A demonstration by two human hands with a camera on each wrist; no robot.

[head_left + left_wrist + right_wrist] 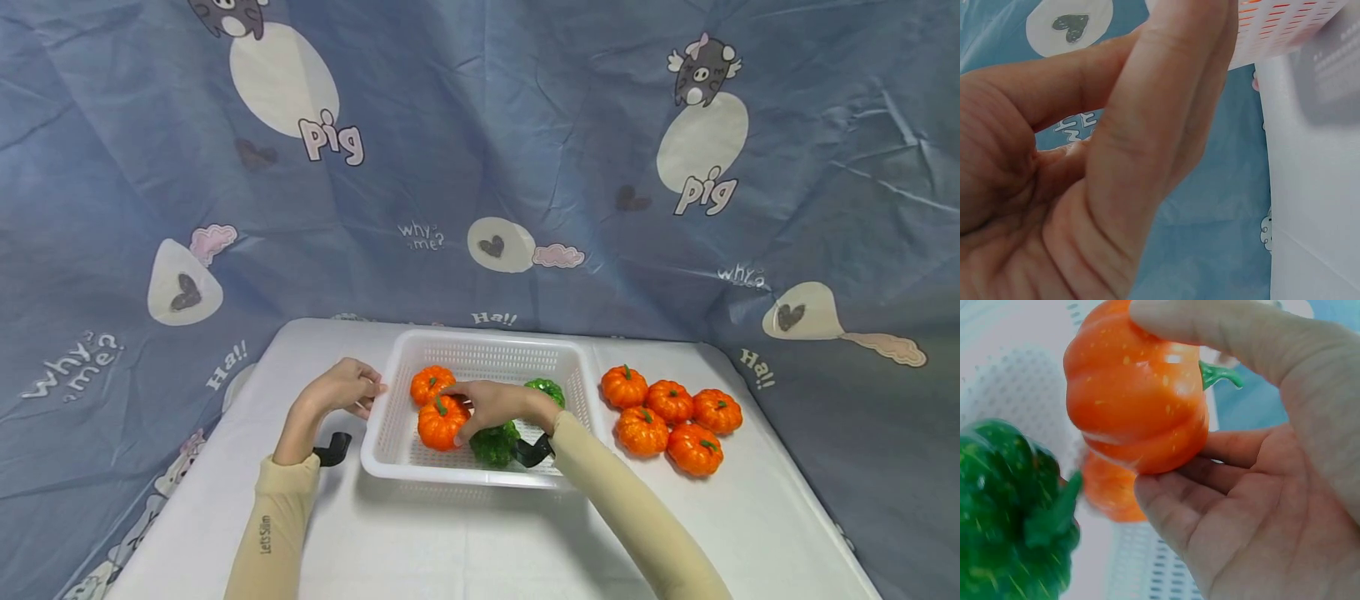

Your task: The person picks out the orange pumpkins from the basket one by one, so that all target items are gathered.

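Observation:
My right hand [491, 404] holds a small orange toy pumpkin [441, 425] with a green stem, thumb on one side and fingers on the other. This pumpkin is over the inside of a white perforated plastic basket [472, 476]. Behind it in the basket is another orange pumpkin [431, 383]. Two green pumpkins, one near the front [495, 446] and one at the back right [545, 387], are partly hidden by my right hand and forearm. At the basket's left rim, my left hand [341, 387] grips the edge with bent fingers; its fingertips are partly hidden in the left wrist view.
Several orange pumpkins [670, 402] lie grouped on the white tabletop [480, 542] right of the basket. A blue patterned cloth [480, 167] hangs behind and beside the table. Black camera mounts [335, 450] sit at both wrists.

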